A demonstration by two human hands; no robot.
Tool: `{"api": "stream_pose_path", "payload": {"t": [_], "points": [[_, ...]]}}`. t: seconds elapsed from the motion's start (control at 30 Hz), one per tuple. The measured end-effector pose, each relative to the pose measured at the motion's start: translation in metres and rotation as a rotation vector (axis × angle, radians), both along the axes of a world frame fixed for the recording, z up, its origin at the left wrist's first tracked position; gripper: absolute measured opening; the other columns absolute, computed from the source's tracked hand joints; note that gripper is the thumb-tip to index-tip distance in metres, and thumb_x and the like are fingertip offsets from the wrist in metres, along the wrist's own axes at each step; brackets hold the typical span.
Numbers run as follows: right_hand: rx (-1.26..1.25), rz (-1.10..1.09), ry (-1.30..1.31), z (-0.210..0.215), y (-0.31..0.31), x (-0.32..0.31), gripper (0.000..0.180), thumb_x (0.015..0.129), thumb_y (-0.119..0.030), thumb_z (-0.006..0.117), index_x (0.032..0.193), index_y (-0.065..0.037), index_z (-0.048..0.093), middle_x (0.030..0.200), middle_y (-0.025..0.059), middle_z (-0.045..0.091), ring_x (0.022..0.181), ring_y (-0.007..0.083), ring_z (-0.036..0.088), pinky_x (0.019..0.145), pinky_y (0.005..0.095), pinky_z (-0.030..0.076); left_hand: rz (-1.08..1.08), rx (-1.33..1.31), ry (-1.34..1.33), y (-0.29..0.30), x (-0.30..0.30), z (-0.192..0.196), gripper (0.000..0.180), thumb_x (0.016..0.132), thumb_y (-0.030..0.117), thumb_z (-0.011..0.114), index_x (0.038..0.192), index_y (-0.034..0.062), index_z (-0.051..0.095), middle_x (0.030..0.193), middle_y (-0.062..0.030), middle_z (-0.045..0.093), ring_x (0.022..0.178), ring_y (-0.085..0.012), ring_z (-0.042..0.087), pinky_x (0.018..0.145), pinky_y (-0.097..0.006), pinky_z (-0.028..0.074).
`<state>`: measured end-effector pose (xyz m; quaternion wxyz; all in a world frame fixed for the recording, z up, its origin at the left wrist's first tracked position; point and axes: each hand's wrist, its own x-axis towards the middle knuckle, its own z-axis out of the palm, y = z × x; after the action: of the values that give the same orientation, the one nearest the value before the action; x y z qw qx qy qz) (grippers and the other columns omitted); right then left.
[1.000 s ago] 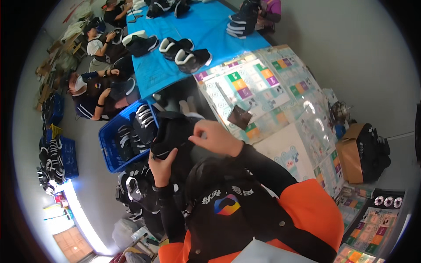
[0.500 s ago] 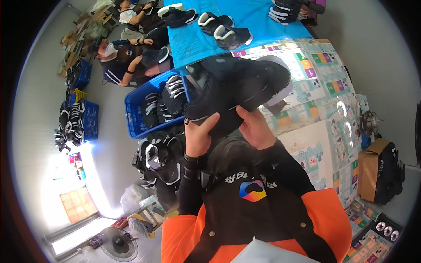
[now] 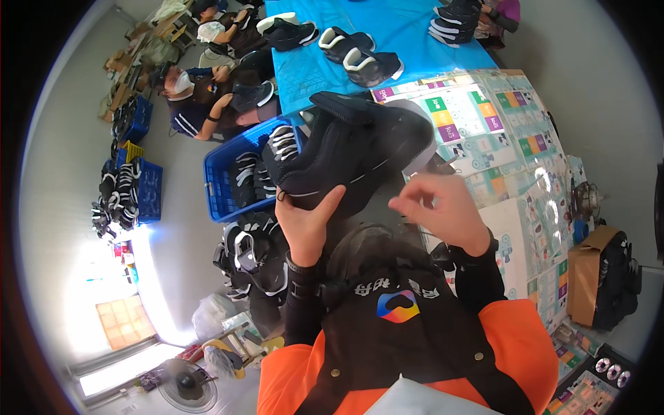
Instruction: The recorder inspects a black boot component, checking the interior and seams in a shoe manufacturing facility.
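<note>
Two bare hands work close in front of the person's chest, over a dark apron worn above an orange top. The left hand (image 3: 304,225) comes up from a black sleeve and cups a black shoe (image 3: 349,155) from beneath, thumb and fingers clamped around its toe end, so the shoe hangs in the air between the chest and the tabletop (image 3: 484,138). The shoe looks light and soft: its upper seems a stretchy fabric that would give under a squeeze, while the pale line of the sole edge suggests a firmer rim. A grip under the sole, as now, or at the heel collar would probably hold it best; pinching the upper alone would likely let it fold. The right hand (image 3: 439,211) hovers just beside the shoe, not touching it, wrist bent, thumb and forefinger drawn nearly together as if pinching something too small to make out, the other fingers loosely curled.

Beyond the shoe, the tabletop carries a glossy sheet of coloured squares. To the left stands a blue crate (image 3: 225,183) filled with black-and-white shoes, more of them heaped on the floor below it. Farther off, more pairs of shoes (image 3: 363,59) lie on a blue cloth, and other people sit at work nearby.
</note>
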<state>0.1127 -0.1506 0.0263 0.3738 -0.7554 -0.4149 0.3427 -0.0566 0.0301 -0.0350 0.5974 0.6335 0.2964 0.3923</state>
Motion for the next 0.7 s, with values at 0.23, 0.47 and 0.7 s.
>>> {"api": "stream_pose_path", "payload": {"t": [0.23, 0.47, 0.7], "points": [[0.618, 0.214, -0.696, 0.011, 0.038, 0.010, 0.048, 0.088, -0.008, 0.072, 0.135, -0.009, 0.062, 0.135, 0.0085, 0.066, 0.103, 0.0291, 0.072, 0.076, 0.0373, 0.059, -0.116, 0.123, 0.053, -0.011, 0.003, 0.008, 0.052, 0.073, 0.008, 0.093, 0.118, 0.0002, 0.068, 0.111, -0.0086, 0.074, 0.097, -0.0144, 0.070, 0.086, -0.030, 0.056], [0.370, 0.165, -0.718, 0.011, 0.044, 0.002, 0.052, 0.087, -0.011, 0.074, 0.136, -0.009, 0.059, 0.131, 0.0068, 0.065, 0.086, 0.0331, 0.072, 0.069, 0.0420, 0.058, -0.115, 0.399, 0.163, -0.007, -0.003, 0.010, 0.048, 0.073, 0.010, 0.093, 0.114, 0.0014, 0.070, 0.097, -0.0077, 0.077, 0.087, -0.0131, 0.073, 0.081, -0.028, 0.057], [0.382, 0.264, -0.766, -0.011, 0.052, 0.023, 0.047, 0.081, -0.005, 0.076, 0.127, -0.010, 0.065, 0.124, 0.0080, 0.065, 0.085, 0.0333, 0.071, 0.068, 0.0417, 0.057, -0.081, 0.847, 0.223, -0.001, -0.004, 0.015, 0.049, 0.069, 0.006, 0.090, 0.113, 0.0029, 0.070, 0.101, -0.0112, 0.075, 0.091, -0.0278, 0.073, 0.081, -0.035, 0.057]]}}
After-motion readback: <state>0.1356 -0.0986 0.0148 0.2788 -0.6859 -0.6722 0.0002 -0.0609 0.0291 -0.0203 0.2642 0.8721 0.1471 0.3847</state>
